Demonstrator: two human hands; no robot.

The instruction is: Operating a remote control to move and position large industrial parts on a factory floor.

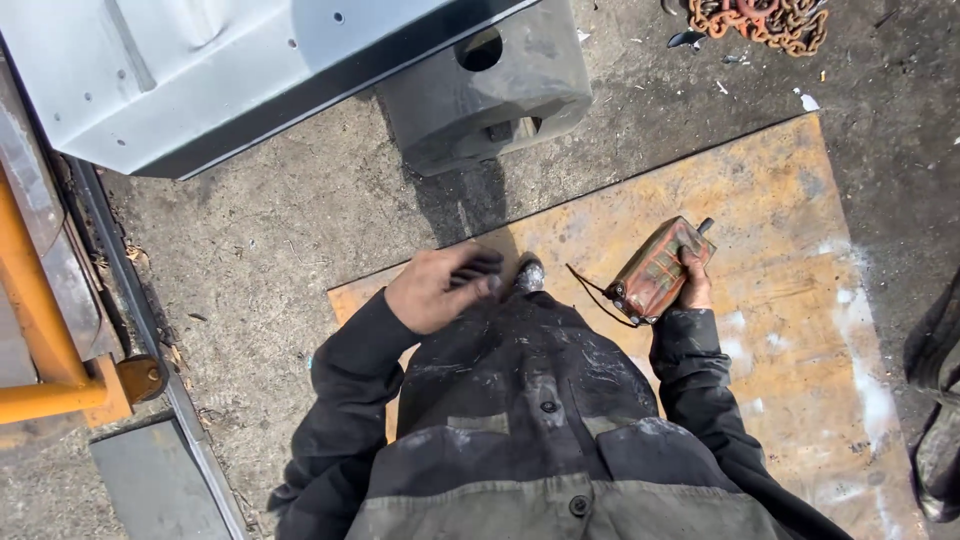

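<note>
I look straight down my dark, dusty work jacket to a rusty steel plate [780,200] lying on the ground. My right hand [694,282] grips a worn reddish box-shaped control unit [658,270] with a thin cable looping off its near end. My left hand [436,288] hovers in front of my body over the plate's near-left corner, fingers curled around a small dark object that I cannot make out. The toe of my boot [529,274] shows just beyond the left hand.
A grey block [490,90] with round holes supports a large grey metal panel [200,70] at the top left. An orange tube frame [40,320] and a steel rail [130,300] run along the left. A rusty chain [765,20] lies at the top right.
</note>
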